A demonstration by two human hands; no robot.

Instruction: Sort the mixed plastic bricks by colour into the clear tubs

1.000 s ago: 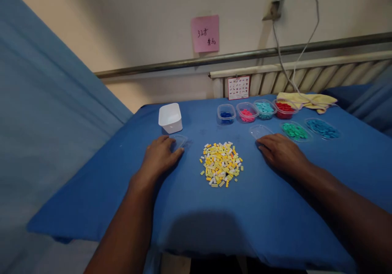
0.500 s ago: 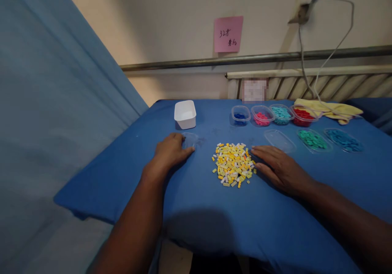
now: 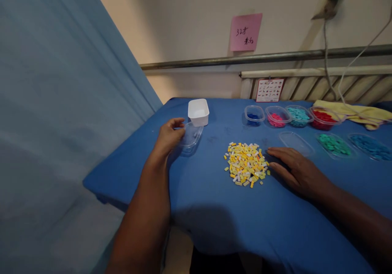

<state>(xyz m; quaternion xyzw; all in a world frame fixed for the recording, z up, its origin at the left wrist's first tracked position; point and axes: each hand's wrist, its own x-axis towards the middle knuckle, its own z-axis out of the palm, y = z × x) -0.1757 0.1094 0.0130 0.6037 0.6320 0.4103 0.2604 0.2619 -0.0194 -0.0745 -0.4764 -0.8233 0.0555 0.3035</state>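
OK, far left first: your left hand (image 3: 170,137) has thumb and fingers clamped on the left edge of a clear container (image 3: 192,136), over the left part of the blue cloth (image 3: 203,186) and just in front of the white tub (image 3: 198,121). It looks tilted, long axis seemingly running away from you and a bit right; see-through plastic, so I can't tell where the opening faces. My worry: an edge-only grip on slick plastic could let it twist loose, or its far end could bump the tub. They overlap in view; can't tell if they touch.

Next, the yellow and white bricks (image 3: 246,163): roundish pile, no long axis overall, single bricks pointing every which way. Your right hand (image 3: 300,171) is just right of it, fingers together, thumb a little apart, gripping nothing. A careless leftward sweep might scatter those edge bricks. Behind it, a flat clear lid (image 3: 294,141) slants away leftward.
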